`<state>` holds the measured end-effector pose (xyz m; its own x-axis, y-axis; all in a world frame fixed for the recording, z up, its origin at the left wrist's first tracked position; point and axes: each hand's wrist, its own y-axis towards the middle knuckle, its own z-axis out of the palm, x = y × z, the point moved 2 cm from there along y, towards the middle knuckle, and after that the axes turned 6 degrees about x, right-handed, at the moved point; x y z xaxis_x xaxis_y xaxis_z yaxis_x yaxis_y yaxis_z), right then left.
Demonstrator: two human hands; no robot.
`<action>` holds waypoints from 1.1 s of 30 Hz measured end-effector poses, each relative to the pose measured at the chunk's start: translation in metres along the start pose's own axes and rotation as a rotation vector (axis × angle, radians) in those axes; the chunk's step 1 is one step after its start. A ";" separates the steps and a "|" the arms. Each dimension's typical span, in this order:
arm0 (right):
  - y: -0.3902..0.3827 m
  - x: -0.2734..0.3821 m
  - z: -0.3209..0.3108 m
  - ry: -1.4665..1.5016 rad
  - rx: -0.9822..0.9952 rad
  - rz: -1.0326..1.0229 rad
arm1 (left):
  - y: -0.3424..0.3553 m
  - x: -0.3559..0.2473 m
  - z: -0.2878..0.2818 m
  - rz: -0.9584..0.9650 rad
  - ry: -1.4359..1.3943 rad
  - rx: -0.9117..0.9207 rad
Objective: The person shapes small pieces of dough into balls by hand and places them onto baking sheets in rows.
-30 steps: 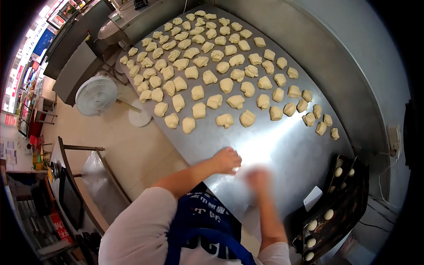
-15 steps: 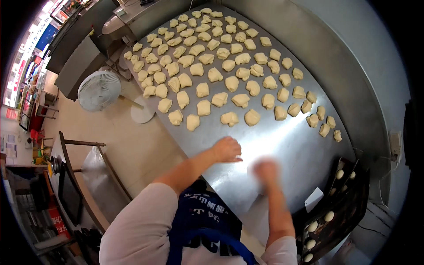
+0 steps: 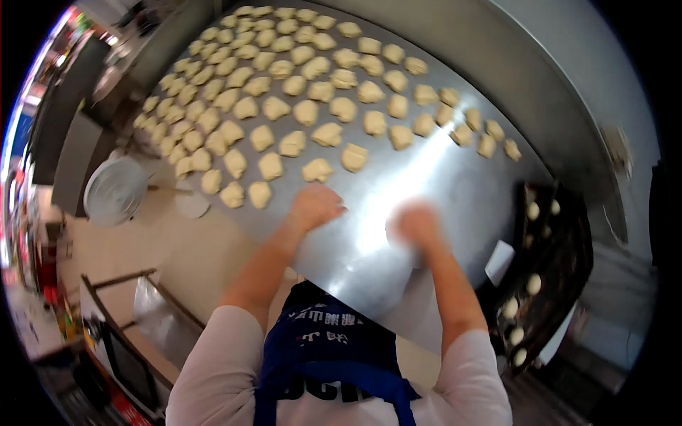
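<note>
Many pale dough pieces [image 3: 305, 112] lie spread in loose rows across the steel worktable [image 3: 455, 206]. My left hand [image 3: 316, 207] is curled over the metal surface, just below the nearest pieces, one of them a lumpy dough piece [image 3: 317, 170]. Its fingers are bent under, and anything beneath or inside them is hidden. To its right, my right hand [image 3: 418, 221] is low over the bare steel and smeared by motion. Its fingers cannot be made out, nor whether it has anything under it.
At the right edge of the table, a dark tray [image 3: 561, 263] holds several smooth dough balls [image 3: 533, 285]. A white flat card-like piece [image 3: 500, 261] lies beside it. Steel walls border the table's far and right sides. A fan [image 3: 115, 192] stands on the floor at left.
The view has turned and shifted, so the table and dough appear farther left and higher. Both hands stay over the near part of the table; the right one is blurred in both frames.
</note>
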<state>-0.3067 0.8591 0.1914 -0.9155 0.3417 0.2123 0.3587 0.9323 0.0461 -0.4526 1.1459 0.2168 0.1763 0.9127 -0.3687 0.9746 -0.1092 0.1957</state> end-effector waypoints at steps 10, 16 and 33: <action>-0.032 0.049 -0.055 0.292 -0.363 0.406 | -0.044 -0.007 -0.039 -0.150 -0.227 -0.085; -0.031 0.079 -0.032 0.274 -0.237 0.474 | -0.038 -0.013 -0.039 -0.140 -0.189 0.158; -0.337 -0.047 -0.240 0.318 -0.929 1.025 | 0.029 -0.121 0.022 -0.846 -1.258 0.248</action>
<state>-0.3410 0.5002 0.3998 -0.1458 0.6518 0.7442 0.9298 -0.1667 0.3282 -0.4428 1.0237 0.2468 -0.5486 -0.1598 -0.8206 0.8220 0.0762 -0.5644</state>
